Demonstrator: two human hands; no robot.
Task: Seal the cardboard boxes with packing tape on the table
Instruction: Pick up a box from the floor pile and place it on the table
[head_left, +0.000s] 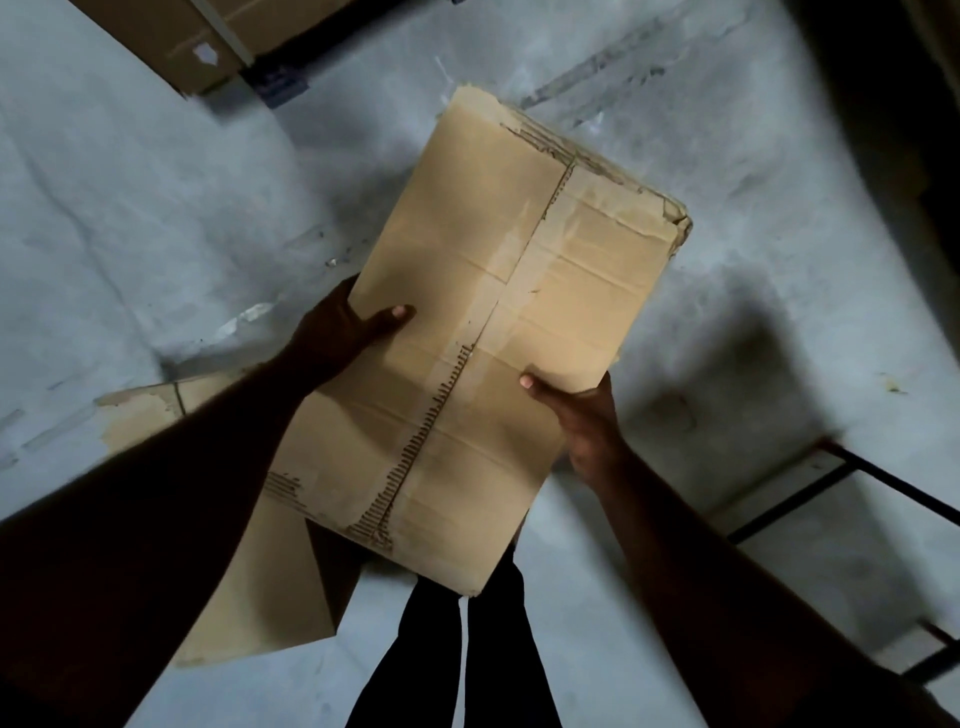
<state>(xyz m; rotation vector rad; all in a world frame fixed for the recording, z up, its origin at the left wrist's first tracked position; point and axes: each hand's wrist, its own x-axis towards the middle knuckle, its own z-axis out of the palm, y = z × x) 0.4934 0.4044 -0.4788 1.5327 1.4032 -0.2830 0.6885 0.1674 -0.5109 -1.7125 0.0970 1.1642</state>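
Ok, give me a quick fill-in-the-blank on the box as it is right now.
The cardboard box is held by ____ of the person's hands.
The left hand and the right hand each lay a ____ on the box's top face.
A flat piece of cardboard lies on the ____ under the left arm.
Missing words: both; thumb; floor.

left hand (348, 322) fingers: hidden under cardboard box (498, 322)
right hand (576, 415) fingers: hidden likewise
far boxes (171, 47) beyond fingertips: edge-cropped
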